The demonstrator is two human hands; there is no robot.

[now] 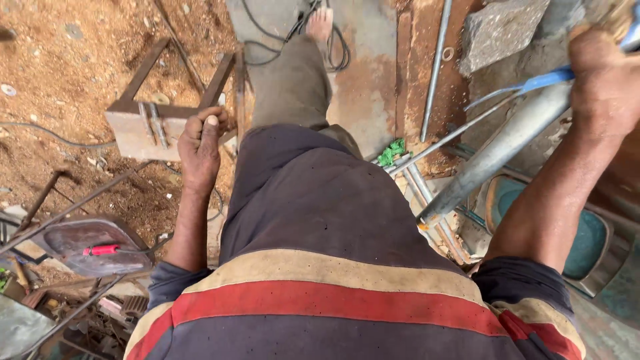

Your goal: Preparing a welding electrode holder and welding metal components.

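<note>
My left hand (pixel 201 141) hangs beside my hip as a loose fist with nothing visible in it, above a rusty steel bracket (pixel 143 123) lying on the dirt. My right hand (pixel 603 77) is raised at the upper right, closed around a blue-handled tool (pixel 543 81) whose thin end points left; the far end of the handle is cut off by the frame. Just below that hand a grey metal pipe (pixel 497 155) slants down to the left. My striped shirt fills the lower middle, and my bare foot (pixel 320 25) stands on a rusty floor plate.
Black cables (pixel 337 50) loop near my foot. A thin steel rod (pixel 435 73) and a concrete block (pixel 500 30) lie at upper right. A teal chair seat (pixel 587 243) sits at right. A welding mask with a red piece (pixel 93 247) and scrap rods lie at lower left.
</note>
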